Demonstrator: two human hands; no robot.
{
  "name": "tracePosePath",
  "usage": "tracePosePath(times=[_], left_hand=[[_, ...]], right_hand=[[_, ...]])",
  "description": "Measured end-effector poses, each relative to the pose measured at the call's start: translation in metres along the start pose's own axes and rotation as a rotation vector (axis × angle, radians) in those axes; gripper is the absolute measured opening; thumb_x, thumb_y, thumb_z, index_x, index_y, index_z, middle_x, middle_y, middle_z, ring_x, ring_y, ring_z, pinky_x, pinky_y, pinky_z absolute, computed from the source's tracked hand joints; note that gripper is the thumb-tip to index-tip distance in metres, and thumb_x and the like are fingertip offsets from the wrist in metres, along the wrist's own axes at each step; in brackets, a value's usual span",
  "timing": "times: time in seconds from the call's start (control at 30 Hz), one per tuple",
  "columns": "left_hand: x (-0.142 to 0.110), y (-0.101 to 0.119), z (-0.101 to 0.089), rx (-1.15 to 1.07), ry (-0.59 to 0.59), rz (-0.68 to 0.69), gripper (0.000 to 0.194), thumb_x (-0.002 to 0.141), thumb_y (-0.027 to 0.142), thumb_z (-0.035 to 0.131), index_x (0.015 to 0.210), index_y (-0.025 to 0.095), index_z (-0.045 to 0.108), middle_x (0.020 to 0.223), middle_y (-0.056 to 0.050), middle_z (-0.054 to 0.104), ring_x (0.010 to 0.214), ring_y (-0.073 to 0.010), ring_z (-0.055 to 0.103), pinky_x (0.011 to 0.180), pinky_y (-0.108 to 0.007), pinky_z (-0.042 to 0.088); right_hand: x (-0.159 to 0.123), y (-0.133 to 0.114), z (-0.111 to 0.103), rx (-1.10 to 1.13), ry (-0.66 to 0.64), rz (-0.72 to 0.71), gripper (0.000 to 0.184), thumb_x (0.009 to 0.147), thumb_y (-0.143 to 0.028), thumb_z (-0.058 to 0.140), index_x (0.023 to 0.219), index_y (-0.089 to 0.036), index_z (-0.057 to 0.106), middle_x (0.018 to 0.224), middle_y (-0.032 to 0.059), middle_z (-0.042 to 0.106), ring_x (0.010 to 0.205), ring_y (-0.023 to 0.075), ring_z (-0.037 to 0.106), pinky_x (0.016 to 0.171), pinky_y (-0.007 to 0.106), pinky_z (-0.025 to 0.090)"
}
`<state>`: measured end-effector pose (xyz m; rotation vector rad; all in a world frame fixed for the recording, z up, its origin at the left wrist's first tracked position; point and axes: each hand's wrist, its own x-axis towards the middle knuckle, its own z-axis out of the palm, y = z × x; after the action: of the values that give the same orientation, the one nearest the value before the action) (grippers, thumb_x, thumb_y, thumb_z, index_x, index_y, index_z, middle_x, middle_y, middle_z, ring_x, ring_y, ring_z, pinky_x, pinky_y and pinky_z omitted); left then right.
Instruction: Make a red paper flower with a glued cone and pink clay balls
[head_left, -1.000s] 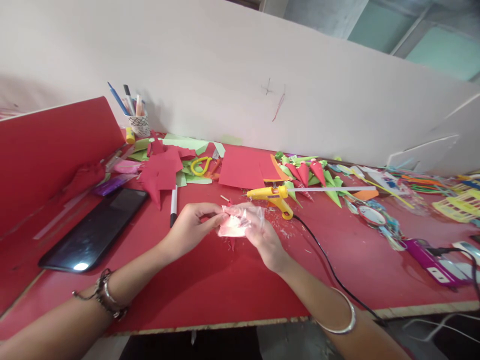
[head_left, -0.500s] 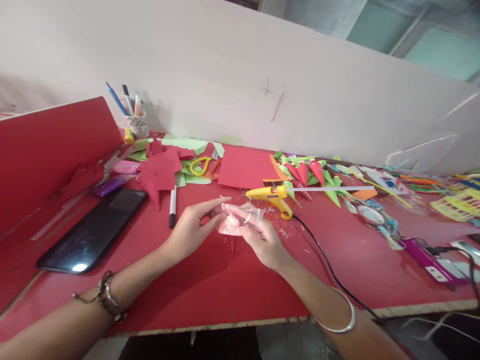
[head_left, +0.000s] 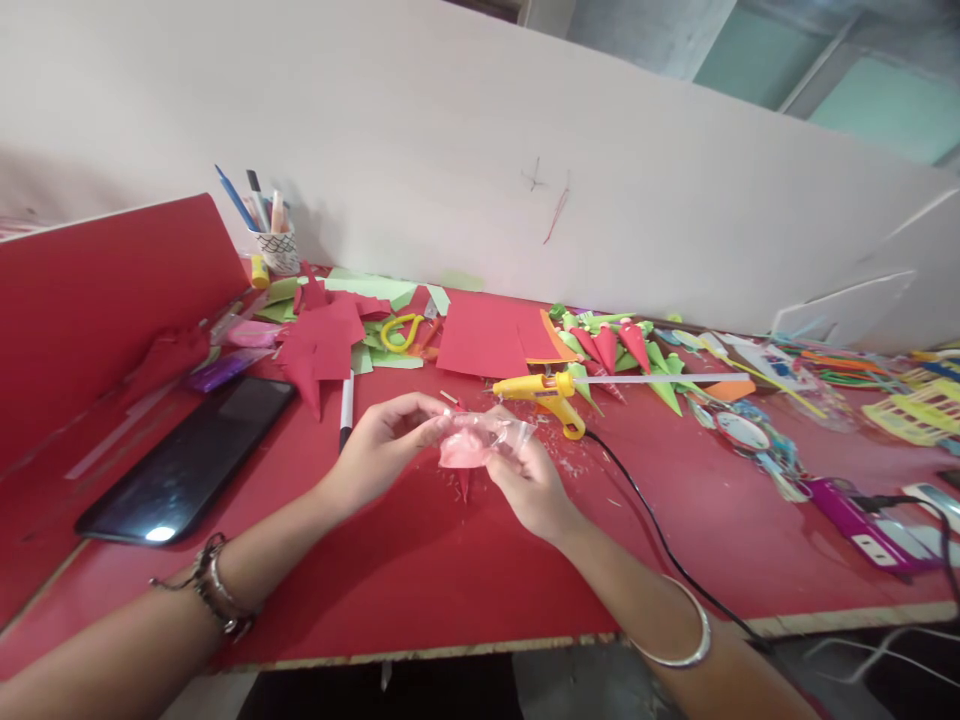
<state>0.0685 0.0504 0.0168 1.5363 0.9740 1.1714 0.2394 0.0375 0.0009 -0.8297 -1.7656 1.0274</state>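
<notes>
Between my two hands is a small clear plastic bag (head_left: 466, 447) with a soft pale pink lump inside. My left hand (head_left: 384, 447) pinches the bag's left upper edge between thumb and fingers. On the other side, my right hand (head_left: 534, 487) grips the bag's right end, its fingers partly behind the plastic. Below and behind the bag, a red paper cone (head_left: 464, 487) lies on the red table, mostly hidden. A yellow glue gun (head_left: 541, 392) with a long clear glue stick rests just beyond my right hand.
A phone (head_left: 187, 460) and a marker (head_left: 346, 410) lie at left. Red paper sheets (head_left: 484, 335), green scraps and a pen cup (head_left: 277, 247) stand at the back. Paper cones (head_left: 634, 345), a purple power strip (head_left: 870, 525) and the gun's black cable (head_left: 645, 500) are at right.
The bag has been turned and tilted between my fingers; its glare has faded and the pink lump shows more clearly. Both hands stay in nearly the same place.
</notes>
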Motion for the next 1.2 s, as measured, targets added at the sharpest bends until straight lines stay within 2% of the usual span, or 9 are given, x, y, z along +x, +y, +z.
tracePosePath(times=[0.1, 0.27, 0.43, 0.67, 0.87, 1.0, 1.2], left_hand=[[0.0002, 0.0015, -0.0005, -0.025, 0.021, 0.004, 0.009, 0.071, 0.024, 0.059, 0.067, 0.015, 0.057, 0.064, 0.002, 0.060, 0.060, -0.0083, 0.054, 0.058, -0.019, 0.046], [0.0000, 0.0004, -0.0010, 0.010, 0.019, -0.004, 0.010, 0.072, 0.024, 0.058, 0.069, 0.015, 0.058, 0.064, 0.002, 0.060, 0.059, -0.0085, 0.054, 0.057, -0.020, 0.046], [-0.0002, -0.0002, -0.0015, 0.098, 0.042, 0.053, 0.010, 0.075, 0.022, 0.056, 0.080, 0.016, 0.061, 0.066, 0.001, 0.063, 0.057, -0.0081, 0.055, 0.054, -0.018, 0.045], [-0.0035, -0.0020, -0.0035, 0.358, 0.103, 0.172, 0.012, 0.078, 0.020, 0.054, 0.072, 0.016, 0.063, 0.063, 0.001, 0.063, 0.055, -0.0076, 0.054, 0.053, -0.016, 0.044], [-0.0038, -0.0035, -0.0026, 0.490, 0.104, 0.251, 0.015, 0.081, 0.020, 0.050, 0.069, 0.015, 0.059, 0.061, 0.001, 0.060, 0.055, -0.0076, 0.053, 0.053, -0.017, 0.042], [-0.0039, -0.0032, -0.0012, 0.482, 0.090, 0.236, 0.017, 0.082, 0.022, 0.047, 0.070, 0.015, 0.056, 0.064, 0.001, 0.059, 0.057, -0.0083, 0.052, 0.055, -0.018, 0.042], [-0.0043, -0.0048, -0.0009, 0.334, 0.086, 0.129, 0.019, 0.083, 0.027, 0.044, 0.071, 0.015, 0.053, 0.065, 0.001, 0.055, 0.059, -0.0090, 0.050, 0.055, -0.019, 0.041]], right_hand=[[-0.0005, 0.0035, 0.0009, 0.057, 0.031, 0.049, 0.033, 0.076, -0.011, 0.040, 0.101, -0.025, 0.056, 0.089, 0.0015, 0.051, 0.084, 0.0140, 0.051, 0.079, 0.032, 0.045], [0.0003, 0.0032, -0.0011, 0.092, 0.041, 0.121, 0.035, 0.074, -0.010, 0.038, 0.100, -0.022, 0.058, 0.091, 0.0025, 0.053, 0.089, 0.0149, 0.052, 0.080, 0.033, 0.044], [0.0021, -0.0005, -0.0024, 0.007, -0.019, 0.072, 0.042, 0.075, -0.008, 0.036, 0.107, -0.024, 0.057, 0.092, 0.0023, 0.052, 0.091, 0.0145, 0.049, 0.080, 0.031, 0.043], [-0.0010, 0.0028, 0.0004, -0.164, -0.063, -0.006, 0.046, 0.077, -0.006, 0.035, 0.114, -0.027, 0.051, 0.085, 0.0012, 0.043, 0.076, 0.0120, 0.046, 0.067, 0.026, 0.043], [-0.0032, 0.0011, 0.0028, -0.277, -0.105, 0.002, 0.046, 0.075, -0.008, 0.039, 0.116, -0.028, 0.047, 0.092, 0.0023, 0.046, 0.069, 0.0112, 0.045, 0.060, 0.024, 0.044], [-0.0018, -0.0011, 0.0028, -0.285, -0.106, -0.006, 0.040, 0.075, -0.010, 0.041, 0.110, -0.026, 0.051, 0.088, 0.0017, 0.045, 0.072, 0.0120, 0.046, 0.064, 0.026, 0.045], [0.0003, -0.0028, -0.0002, -0.206, -0.113, -0.036, 0.039, 0.077, -0.010, 0.041, 0.111, -0.027, 0.048, 0.095, 0.0030, 0.046, 0.088, 0.0152, 0.048, 0.075, 0.030, 0.046]])
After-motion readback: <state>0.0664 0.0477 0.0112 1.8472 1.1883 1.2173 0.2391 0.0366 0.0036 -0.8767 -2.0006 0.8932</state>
